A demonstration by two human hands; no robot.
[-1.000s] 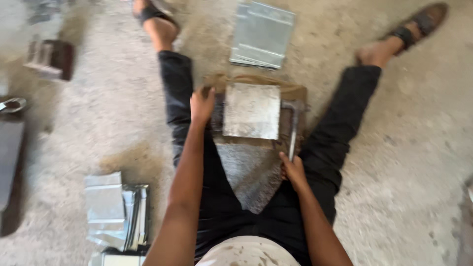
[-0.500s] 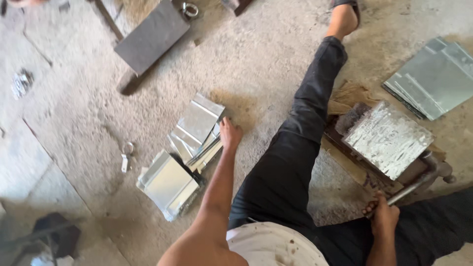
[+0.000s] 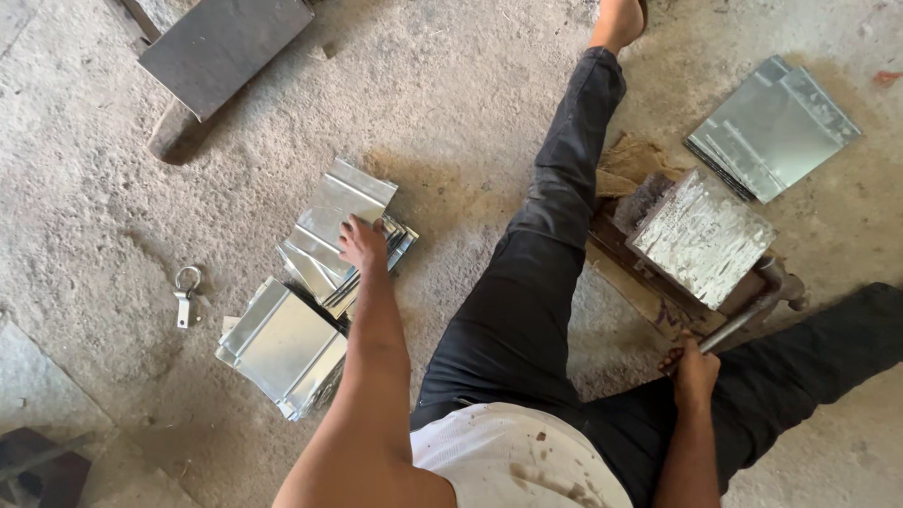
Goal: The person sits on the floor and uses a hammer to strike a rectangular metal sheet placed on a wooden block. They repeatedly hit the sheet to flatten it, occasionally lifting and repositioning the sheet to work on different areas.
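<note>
- While the left hand point(image 3: 362, 243) rests its fingers spread on the top sheet point(image 3: 340, 209) of a fanned stack of folded metal sheets point(image 3: 353, 254), nothing is pinched yet; the stack lies on the concrete floor point(image 3: 451, 113) at about nine o'clock from the person's seat.
- To lift one piece cleanly, I judge the fingertips should slide to the sheet's near edge and peel only the top one, keeping clear of the sharp cut rims.
- At roughly seven o'clock from that stack sits a second pile of bent sheets point(image 3: 282, 343), just beside it.
- Farther out at nine o'clock lies a small metal clasp with a ring point(image 3: 185, 293).
- The right hand point(image 3: 694, 372) is clenched around the steel handle point(image 3: 743, 325) of a press-like block point(image 3: 701, 237), which sits between the spread legs at about two o'clock.
- Holding that handle steady seems wise, so the block does not shift during the reach.
- Beyond the block, at one o'clock, flat sheets point(image 3: 773, 127) lie stacked.
- A dark slab point(image 3: 226, 42) rests at eleven o'clock, well apart.
</note>
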